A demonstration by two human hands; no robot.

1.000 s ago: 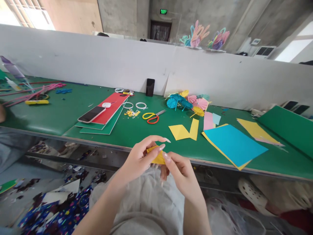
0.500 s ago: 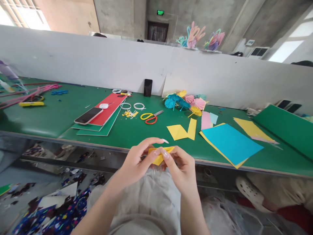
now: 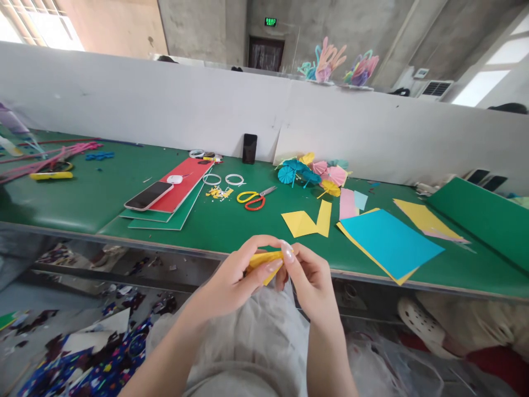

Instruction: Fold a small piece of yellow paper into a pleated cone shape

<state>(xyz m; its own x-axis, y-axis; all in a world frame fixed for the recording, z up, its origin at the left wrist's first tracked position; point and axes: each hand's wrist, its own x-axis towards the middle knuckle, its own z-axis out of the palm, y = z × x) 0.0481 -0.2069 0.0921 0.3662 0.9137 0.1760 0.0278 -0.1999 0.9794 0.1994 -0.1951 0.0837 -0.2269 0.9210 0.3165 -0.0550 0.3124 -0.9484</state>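
Note:
Both my hands meet over my lap, just in front of the green table's near edge (image 3: 173, 245). My left hand (image 3: 237, 275) and my right hand (image 3: 308, 275) pinch a small folded piece of yellow paper (image 3: 262, 259) between thumbs and fingertips. Most of the paper is hidden by my fingers. On the table beyond lie yellow paper offcuts (image 3: 308, 220) and scissors with yellow and red handles (image 3: 252, 197).
A blue sheet on yellow sheets (image 3: 388, 242) lies right. Small paper umbrellas (image 3: 316, 171) sit by the white partition. Left are red and green sheets (image 3: 177, 193) with a phone (image 3: 149, 195), and white rings (image 3: 225, 178). Another person's shoe (image 3: 425, 328) shows under the table. Paper scraps litter the floor (image 3: 99, 353).
My fingers have closed tighter on the yellow paper, folding it smaller. The left index finger curled down onto it. The view shifted slightly.

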